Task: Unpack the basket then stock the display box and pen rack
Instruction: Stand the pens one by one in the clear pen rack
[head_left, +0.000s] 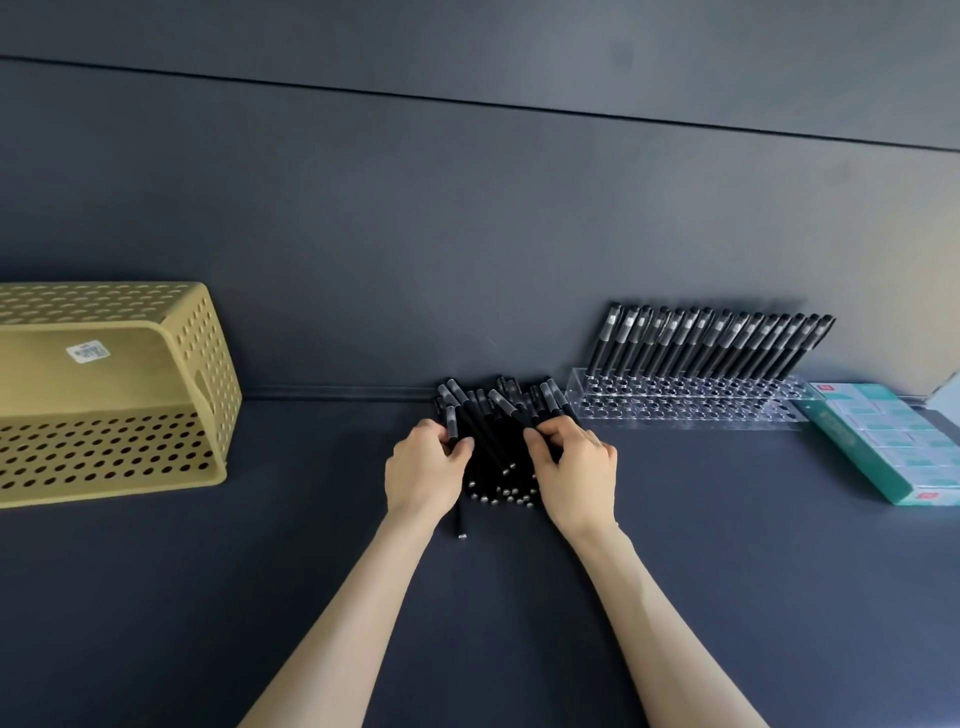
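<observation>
The pile of black pens (493, 441) lies just left of the clear pen rack (685, 410), long axes running away from the person, caps far; the right hand (576, 467) is nearer the rack; both hands are curled, the left hand (421, 478) gripping pens at the pile's far-from-rack edge, the right pinching pens at its rack-side edge.

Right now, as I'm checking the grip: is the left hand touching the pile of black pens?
Touching. The head view shows the left hand with fingers curled round pens at the left edge of the pen pile.
</observation>
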